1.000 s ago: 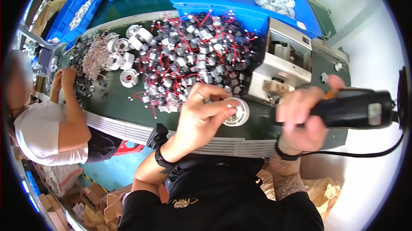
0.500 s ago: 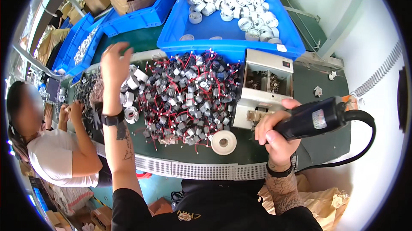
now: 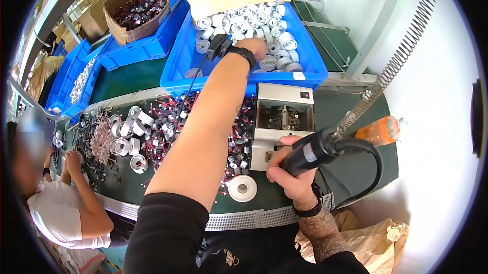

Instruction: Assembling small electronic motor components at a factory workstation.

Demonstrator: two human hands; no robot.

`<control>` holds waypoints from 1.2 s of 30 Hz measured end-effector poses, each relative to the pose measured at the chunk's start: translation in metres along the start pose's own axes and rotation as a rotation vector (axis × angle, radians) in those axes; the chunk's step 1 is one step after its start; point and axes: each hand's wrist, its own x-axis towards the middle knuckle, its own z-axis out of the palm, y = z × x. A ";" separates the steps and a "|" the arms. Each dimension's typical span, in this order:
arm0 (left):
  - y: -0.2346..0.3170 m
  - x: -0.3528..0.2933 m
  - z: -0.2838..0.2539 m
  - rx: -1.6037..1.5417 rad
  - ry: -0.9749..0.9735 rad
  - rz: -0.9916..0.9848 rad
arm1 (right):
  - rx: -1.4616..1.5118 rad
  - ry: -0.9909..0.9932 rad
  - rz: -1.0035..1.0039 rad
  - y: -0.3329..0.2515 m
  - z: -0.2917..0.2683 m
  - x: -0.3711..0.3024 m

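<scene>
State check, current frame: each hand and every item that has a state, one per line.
left hand: stretched out into the blue bin, fingers among the white rings
right hand: grip closed on the electric screwdriver
electric screwdriver: held off the bench, cord attached
blue bin: partly filled with white rings
white ring: lying flat on the bench, untouched
cardboard box: open, holding small dark parts

A big blue tray (image 3: 310,73) holds white rings (image 3: 254,19). Just below the tray, a black tool (image 3: 312,149) has an orange tip (image 3: 378,130). Left of the tray, a brown box (image 3: 133,30) holds dark parts with red wires (image 3: 137,7). Below the tray lies one white ring (image 3: 242,188) on the green table (image 3: 127,78).
</scene>
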 end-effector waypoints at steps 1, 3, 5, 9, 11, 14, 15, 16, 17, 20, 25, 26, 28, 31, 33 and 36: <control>-0.002 0.003 -0.003 0.000 -0.001 0.005 | -0.003 0.004 0.000 -0.001 -0.001 0.000; -0.015 -0.001 -0.005 0.009 0.106 0.027 | 0.026 -0.022 -0.013 -0.004 0.002 0.001; -0.014 -0.021 -0.018 -0.088 0.359 0.165 | 0.020 -0.004 -0.011 -0.003 0.000 0.002; -0.001 -0.144 -0.038 -0.467 0.870 0.184 | 0.099 0.016 -0.062 -0.004 0.000 0.002; 0.019 -0.232 -0.046 -0.558 0.759 0.131 | 0.225 0.086 -0.035 -0.007 0.000 -0.001; 0.039 -0.310 -0.009 -0.566 0.513 0.157 | 0.268 0.124 -0.053 -0.011 -0.004 -0.001; 0.042 -0.332 0.010 -0.576 0.489 0.239 | 0.307 0.115 -0.063 -0.012 -0.002 0.000; 0.047 -0.349 0.027 -0.603 0.367 0.240 | 0.305 0.119 -0.057 -0.013 -0.001 0.001; 0.052 -0.366 0.049 -0.525 0.354 0.258 | 0.298 0.127 -0.040 -0.014 0.000 0.000; 0.071 -0.402 0.093 -0.387 0.428 0.172 | 0.274 0.108 -0.021 -0.011 0.004 0.000; 0.080 -0.409 0.103 -0.338 0.583 0.133 | 0.237 0.090 -0.014 -0.009 0.007 -0.001; 0.078 -0.406 0.104 -0.410 0.569 0.170 | 0.232 0.102 -0.011 -0.010 0.008 -0.001; 0.075 -0.404 0.110 -0.497 0.572 0.243 | 0.215 0.088 -0.017 -0.008 0.007 0.000; 0.080 -0.414 0.111 -0.500 0.498 0.201 | 0.204 0.093 -0.009 -0.008 0.007 0.001; 0.081 -0.419 0.111 -0.451 0.491 0.172 | 0.212 0.109 0.006 -0.008 0.007 0.001; 0.082 -0.433 0.100 -0.392 0.437 0.115 | 0.201 0.106 -0.022 -0.006 0.006 0.001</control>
